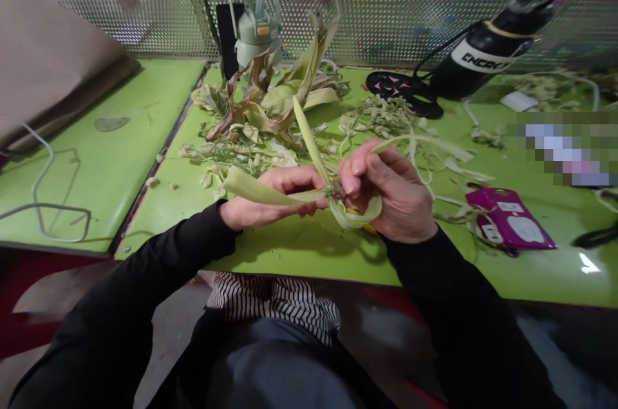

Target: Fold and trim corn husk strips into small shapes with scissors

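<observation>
Between both hands is a pale green corn husk piece (309, 138), bound at its middle, with strips sticking out up, left and in a loop below. My left hand (277, 196) is closed on it near the bound knot (330, 192). With thumb and fingers pinched, my right hand (393, 190) grips a husk strip (425, 138) that trails off to the right. Something yellow shows in part under the right hand; I cannot make it out. Behind the hands lies a heap of dried corn husks (290, 96) with smaller scraps in front.
At the back stand a pale green bottle (255, 35) and a black bottle (476, 58) beside a black round object (403, 90). A purple packet (519, 219) lies right. A bent wire (41, 203) and brown paper (58, 61) are left. Perforated metal (386, 9) borders the back.
</observation>
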### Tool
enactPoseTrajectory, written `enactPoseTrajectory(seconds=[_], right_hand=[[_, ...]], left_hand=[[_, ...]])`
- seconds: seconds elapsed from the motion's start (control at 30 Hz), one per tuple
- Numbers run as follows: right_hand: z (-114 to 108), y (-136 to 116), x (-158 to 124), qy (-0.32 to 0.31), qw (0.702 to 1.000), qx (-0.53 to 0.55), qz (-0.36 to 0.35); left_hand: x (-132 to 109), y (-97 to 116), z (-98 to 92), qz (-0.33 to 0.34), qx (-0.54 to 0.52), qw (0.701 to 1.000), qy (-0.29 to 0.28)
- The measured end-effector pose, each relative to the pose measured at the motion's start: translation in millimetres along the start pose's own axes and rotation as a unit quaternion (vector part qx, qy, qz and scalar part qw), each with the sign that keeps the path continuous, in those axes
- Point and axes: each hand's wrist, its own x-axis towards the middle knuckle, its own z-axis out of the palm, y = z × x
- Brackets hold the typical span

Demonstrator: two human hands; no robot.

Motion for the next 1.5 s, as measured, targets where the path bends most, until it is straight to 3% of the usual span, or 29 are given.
enactPoseTrajectory(seconds=[0.2,0.37,0.43,0.53,0.63,0.77,0.9,1.0,1.37,1.5], right_hand=[[2.7,0.6,-4.2,0.001,1.0,-0.007,0.009],[-22.3,-2.7,9.7,-0.027,0.999,-0.01,0.034],[-31.9,-5.2,17.6,-0.004,0.995,0.0,0.096],[-30.9,-6.7,21.9,-0.054,0.977,-0.047,0.2],[-15.6,-4.6,16.8,-0.057,0.978,-0.104,0.171],[-0.8,1.5,8.7,0.006,0.983,-0.153,0.105],[-2.3,10.2,6.4,0.06,0.98,-0.178,0.06],[-6.7,14.9,6.8,0.093,0.976,-0.191,0.041],[-6.8,16.9,7.1,0.134,0.973,-0.183,0.05],[-19.1,11.6,11.0,0.084,0.976,-0.18,0.088]], left_hand=[[-2.7,0.8,1.3,-0.06,-0.045,0.997,0.005],[-0.1,-0.7,-6.0,-0.022,-0.014,1.0,-0.017],[0.0,-1.3,-8.7,-0.006,-0.001,1.0,-0.03],[-1.0,-1.9,-9.4,-0.027,0.013,0.996,-0.088],[-2.4,-1.7,-6.7,-0.033,0.013,0.994,-0.1],[-3.0,0.9,-0.8,0.001,0.032,0.999,-0.036],[-1.9,2.9,6.9,-0.046,0.089,0.994,0.035],[-0.4,1.3,11.6,-0.044,0.11,0.992,0.039],[-2.1,-0.8,20.3,-0.033,0.13,0.991,0.017],[-1.3,-9.1,10.4,-0.044,-0.01,0.998,0.032]])
